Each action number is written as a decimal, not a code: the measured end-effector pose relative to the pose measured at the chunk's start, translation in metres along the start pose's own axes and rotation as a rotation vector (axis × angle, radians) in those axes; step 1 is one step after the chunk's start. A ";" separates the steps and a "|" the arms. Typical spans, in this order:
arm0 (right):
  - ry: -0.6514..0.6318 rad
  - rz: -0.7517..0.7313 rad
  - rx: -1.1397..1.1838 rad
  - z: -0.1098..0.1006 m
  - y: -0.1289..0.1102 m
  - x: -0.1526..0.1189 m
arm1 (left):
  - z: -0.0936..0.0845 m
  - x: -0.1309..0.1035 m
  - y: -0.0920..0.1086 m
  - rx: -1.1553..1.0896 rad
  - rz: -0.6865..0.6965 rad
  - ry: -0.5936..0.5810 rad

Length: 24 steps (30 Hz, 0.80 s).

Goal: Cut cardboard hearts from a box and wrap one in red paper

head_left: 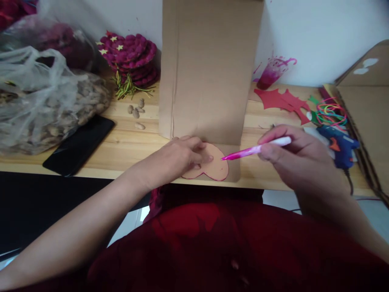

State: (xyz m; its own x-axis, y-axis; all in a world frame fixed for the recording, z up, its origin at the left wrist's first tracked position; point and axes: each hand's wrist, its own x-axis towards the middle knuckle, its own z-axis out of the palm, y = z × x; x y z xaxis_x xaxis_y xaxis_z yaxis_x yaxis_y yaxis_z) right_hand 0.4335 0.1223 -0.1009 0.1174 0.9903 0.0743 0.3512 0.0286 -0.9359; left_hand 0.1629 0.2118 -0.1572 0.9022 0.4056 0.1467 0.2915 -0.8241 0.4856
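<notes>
Wooden tabletop (127,142) bore brown cardboard sheet (206,81) — left hand (185,158) pinned peach heart-shaped template (217,166) under its fingers, right hand (291,154) gripped pink marker pen (255,150) — looser pressure might shift the outline.

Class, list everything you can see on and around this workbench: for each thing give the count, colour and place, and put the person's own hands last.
cardboard sheet: one, brown, centre, propped against the wall
template: one, tan with a pink outline, on the cardboard's near edge
phone: one, black, left on the table
plastic bag: one, clear, far left, holding brownish pieces
round mats: a stack, magenta, by the wall
cut-out shapes: several, red, right of the cardboard
glue gun: one, blue, right side
bands: a bundle, multicoloured, far right
table: one, light wood
left hand: pressing down the template
right hand: grip on the pink pen, tip at the template's edge
</notes>
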 end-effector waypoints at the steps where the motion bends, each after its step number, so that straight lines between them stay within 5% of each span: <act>1: -0.021 -0.031 -0.048 0.007 0.000 -0.008 | 0.000 0.001 -0.001 0.001 -0.005 -0.008; 12: -0.102 -0.508 -0.419 0.044 0.011 -0.036 | 0.004 -0.002 -0.008 0.058 -0.043 -0.042; 24: -0.170 -0.598 -0.456 0.049 0.015 -0.034 | 0.002 -0.003 -0.002 0.056 -0.074 -0.049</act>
State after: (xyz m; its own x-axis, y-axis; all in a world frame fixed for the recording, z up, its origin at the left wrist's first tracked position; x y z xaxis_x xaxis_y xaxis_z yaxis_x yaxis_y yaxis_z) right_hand 0.3893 0.0954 -0.1342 -0.3439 0.8324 0.4346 0.6622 0.5431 -0.5162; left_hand 0.1600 0.2116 -0.1606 0.8917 0.4473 0.0694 0.3737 -0.8140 0.4447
